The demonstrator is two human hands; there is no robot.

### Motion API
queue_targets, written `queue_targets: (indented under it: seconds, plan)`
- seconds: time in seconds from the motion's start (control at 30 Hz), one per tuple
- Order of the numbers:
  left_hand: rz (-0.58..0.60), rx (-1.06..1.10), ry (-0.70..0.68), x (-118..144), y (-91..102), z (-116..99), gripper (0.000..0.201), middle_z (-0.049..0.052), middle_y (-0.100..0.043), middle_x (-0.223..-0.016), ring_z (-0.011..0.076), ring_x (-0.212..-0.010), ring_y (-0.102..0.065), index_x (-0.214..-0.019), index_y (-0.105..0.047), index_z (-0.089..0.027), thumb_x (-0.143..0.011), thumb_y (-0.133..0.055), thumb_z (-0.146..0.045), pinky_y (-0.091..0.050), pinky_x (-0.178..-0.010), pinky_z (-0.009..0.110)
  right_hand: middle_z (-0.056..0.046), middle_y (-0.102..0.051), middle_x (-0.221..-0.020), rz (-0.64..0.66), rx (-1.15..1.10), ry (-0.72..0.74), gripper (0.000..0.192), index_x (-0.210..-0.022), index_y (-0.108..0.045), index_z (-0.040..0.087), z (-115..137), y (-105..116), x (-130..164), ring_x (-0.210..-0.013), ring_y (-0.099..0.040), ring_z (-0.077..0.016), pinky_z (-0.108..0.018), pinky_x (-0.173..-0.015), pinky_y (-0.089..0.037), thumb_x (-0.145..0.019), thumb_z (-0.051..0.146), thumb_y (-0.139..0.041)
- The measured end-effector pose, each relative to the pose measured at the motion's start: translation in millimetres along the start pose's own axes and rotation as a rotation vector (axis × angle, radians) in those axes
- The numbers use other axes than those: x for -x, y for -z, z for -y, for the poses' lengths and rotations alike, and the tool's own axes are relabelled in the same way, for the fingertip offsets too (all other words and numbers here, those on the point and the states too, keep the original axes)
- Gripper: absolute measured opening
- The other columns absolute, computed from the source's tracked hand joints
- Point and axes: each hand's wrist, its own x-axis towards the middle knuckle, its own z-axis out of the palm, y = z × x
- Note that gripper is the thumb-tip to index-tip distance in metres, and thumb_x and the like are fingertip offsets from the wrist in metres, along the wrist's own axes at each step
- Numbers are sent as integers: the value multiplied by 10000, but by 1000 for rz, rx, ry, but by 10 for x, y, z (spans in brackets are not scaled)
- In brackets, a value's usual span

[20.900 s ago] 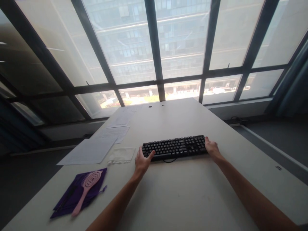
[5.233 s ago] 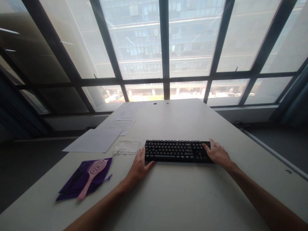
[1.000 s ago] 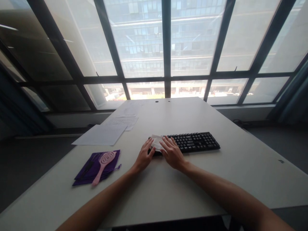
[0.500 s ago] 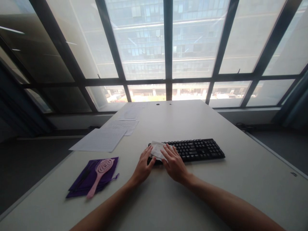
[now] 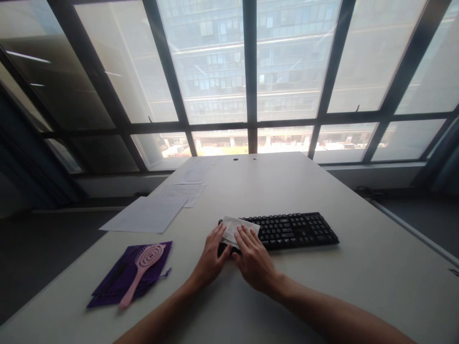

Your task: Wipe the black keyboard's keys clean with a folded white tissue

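At center, the left hand (image 5: 210,255), thumb spread, touches the left end of a black keyboard (image 5: 296,230) stretching rightward; the right hand (image 5: 255,260), nearer its other end, lies flat on a white cloth (image 5: 234,224).

daylight from windows (image 5: 217,71) ahead | lower panes (image 5: 220,142) blown out | outer sides dim | edges stretched

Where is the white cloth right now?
In the head view, the white cloth lies over the left end of the black keyboard, under the fingers of the right hand, with the left hand at its left edge.
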Motion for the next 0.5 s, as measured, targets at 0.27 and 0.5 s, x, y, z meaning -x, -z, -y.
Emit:
queue_targets:
  seconds: [0.27,0.5]
  plan:
    - [-25,-16,4,-1,35,-63,567,161,-429,-1568,320,-1477,-360,-1492,-464,-178,-979,-532,-409,-321,-1211,556,-191,-416,-1576,-30,15,-42,537,-1490,-467,30,-67,19,-37,-1503,-330,-295,-498,-1237,-315,-992,229,-490]
    - [-35,-43,13,11,5,-53,527,152,-465,-1542,314,-1458,-389,-1461,-501,-184,-978,-534,-391,-337,-1204,554,-219,-394,-1584,-10,46,-53,552,-1490,-455,7,-96,18,-175,-1509,-309,-311,-488,-1242,-295,-999,256,-487]
